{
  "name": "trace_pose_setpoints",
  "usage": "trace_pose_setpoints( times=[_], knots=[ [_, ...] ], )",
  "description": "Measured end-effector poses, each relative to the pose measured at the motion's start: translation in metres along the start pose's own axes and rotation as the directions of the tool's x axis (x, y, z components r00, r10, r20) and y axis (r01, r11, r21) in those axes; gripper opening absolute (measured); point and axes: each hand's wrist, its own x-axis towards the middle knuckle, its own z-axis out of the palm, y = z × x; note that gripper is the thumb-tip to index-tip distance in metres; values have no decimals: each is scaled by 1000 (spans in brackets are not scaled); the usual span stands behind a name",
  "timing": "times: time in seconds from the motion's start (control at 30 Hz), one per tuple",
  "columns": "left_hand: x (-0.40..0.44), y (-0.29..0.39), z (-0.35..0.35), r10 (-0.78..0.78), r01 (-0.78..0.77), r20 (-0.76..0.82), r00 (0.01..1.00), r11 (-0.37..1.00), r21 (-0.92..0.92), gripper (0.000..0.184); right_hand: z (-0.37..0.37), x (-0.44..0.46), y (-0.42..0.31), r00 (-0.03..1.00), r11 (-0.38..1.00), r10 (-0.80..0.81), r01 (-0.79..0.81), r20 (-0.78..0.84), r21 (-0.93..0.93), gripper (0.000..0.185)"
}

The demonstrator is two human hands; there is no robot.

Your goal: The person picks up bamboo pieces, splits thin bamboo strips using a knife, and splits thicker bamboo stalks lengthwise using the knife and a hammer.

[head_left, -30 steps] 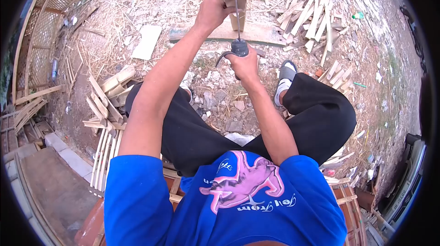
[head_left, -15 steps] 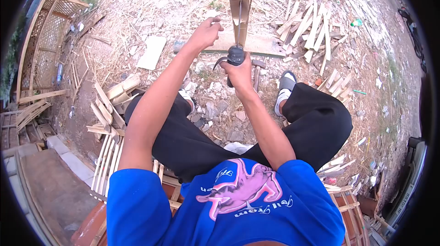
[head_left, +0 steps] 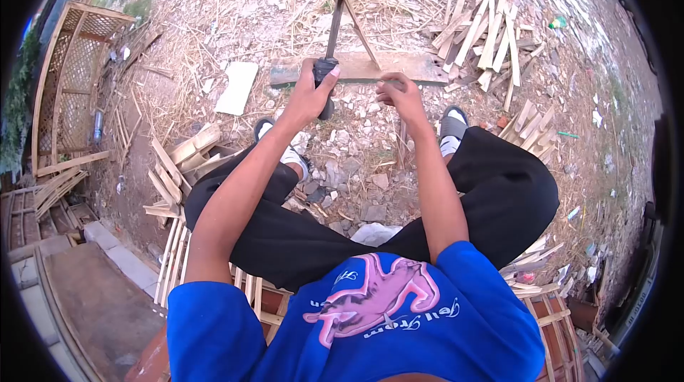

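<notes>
My left hand (head_left: pixel 312 93) is closed around the black-wrapped handle (head_left: pixel 325 77) of a long knife, whose dark blade (head_left: pixel 333 29) points away from me and upward. A split bamboo piece (head_left: pixel 354 20) leans against the blade, tilted, with its lower end at the wooden plank (head_left: pixel 406 67). Just this side of the plank, my right hand (head_left: pixel 402 99) is near that lower end, fingers loosely curled and apart, with nothing visible in them. Partly hidden below the right hand is a hammer (head_left: pixel 402 133) on the ground.
Split bamboo strips (head_left: pixel 491 37) are heaped at the right, with more bamboo pieces (head_left: pixel 178 161) by my left leg. A pale flat sheet (head_left: pixel 236 88) lies left of the plank. A lattice panel (head_left: pixel 78 90) stands at far left. Rubble and straw cover the ground.
The knife has passed from my right hand to my left and swung leftward. The bamboo, upright and split around the blade before, is now tilted. My right hand has let go and moved right.
</notes>
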Motion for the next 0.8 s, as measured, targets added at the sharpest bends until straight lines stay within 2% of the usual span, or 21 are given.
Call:
trace_pose_setpoints(
  times=[0.07, 0.1, 0.13, 0.17, 0.2, 0.27, 0.37, 0.47, 0.57, 0.67, 0.7, 0.77, 0.8],
  knots=[
    [1, -4, 3, -37, 36, -14, 999, 997, -68, 50, -46, 32, 89, 948, 951, -86, -14, -308, -309, 32],
    [1, -4, 2, 5, -4, -79, 997, 1000, 20, 52, -61, 33, 127, 919, 853, -82, -135, -385, -504, 40],
    [2, -3, 3, 56, -41, -141, 988, 993, 109, 53, -74, 26, 162, 885, 703, -101, -259, -454, -662, 48],
    [4, -2, 1, 114, -73, -198, 974, 977, 201, 55, -89, 16, 194, 896, 615, -22, -338, -444, -712, 56],
    [7, -2, -1, 125, -80, -202, 971, 973, 215, 55, -95, 2, 218, 896, 515, 58, -405, -441, -755, 65],
    [10, -3, -9, 140, -88, -204, 969, 965, 247, 56, -86, -24, 241, 850, 494, 152, -507, -504, -706, 68],
    [16, -4, -11, 82, -35, -189, 979, 970, 241, 48, -82, -24, 258, 870, 464, 244, -493, -429, -736, 72],
    [16, 3, -10, 52, -21, -184, 982, 986, 168, 41, -76, -21, 248, 864, 550, 260, -499, -430, -670, 68],
    [12, 16, -5, 76, -45, -156, 985, 981, 190, 40, -71, -16, 231, 849, 475, 251, -527, -465, -705, 55],
    [12, 25, 2, 132, -89, -144, 981, 959, 270, 46, -76, 1, 249, 840, 545, 130, -505, -527, -670, 49],
    [13, 27, 4, 72, -40, -120, 990, 968, 249, 48, -86, 9, 267, 838, 655, 198, -499, -509, -567, 42],
    [16, 27, 7, 147, -111, -135, 980, 963, 247, 42, -109, 29, 295, 841, 821, 308, -471, -444, -322, 29],
    [17, 27, 7, 185, -145, -146, 972, 959, 245, 40, -107, 25, 275, 832, 850, 347, -474, -433, -229, 28]
  ],
)
